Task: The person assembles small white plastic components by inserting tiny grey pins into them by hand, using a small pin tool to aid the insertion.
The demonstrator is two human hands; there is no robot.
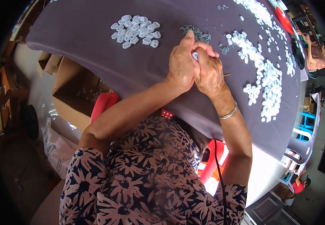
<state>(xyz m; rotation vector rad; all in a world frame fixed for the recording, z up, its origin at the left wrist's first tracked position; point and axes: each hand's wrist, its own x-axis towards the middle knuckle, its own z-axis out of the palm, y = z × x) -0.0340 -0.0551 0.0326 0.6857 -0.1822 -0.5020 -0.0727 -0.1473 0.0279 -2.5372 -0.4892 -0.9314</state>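
Floral shirt [143, 172] nearest. Left hand [182, 66], right hand [209, 73]: grip closed around white piece [195, 56], apparently pressing. Next move needs steady force.

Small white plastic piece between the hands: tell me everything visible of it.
Only a rounded part of the small, white, plastic-looking piece shows, with a darker bluish-grey mark or hollow in it. It is held between the bare left hand and bare right hand, clasped together above the dark purplish-grey tablecloth. The hands hide the rest, so its full shape and tilt cannot be told.
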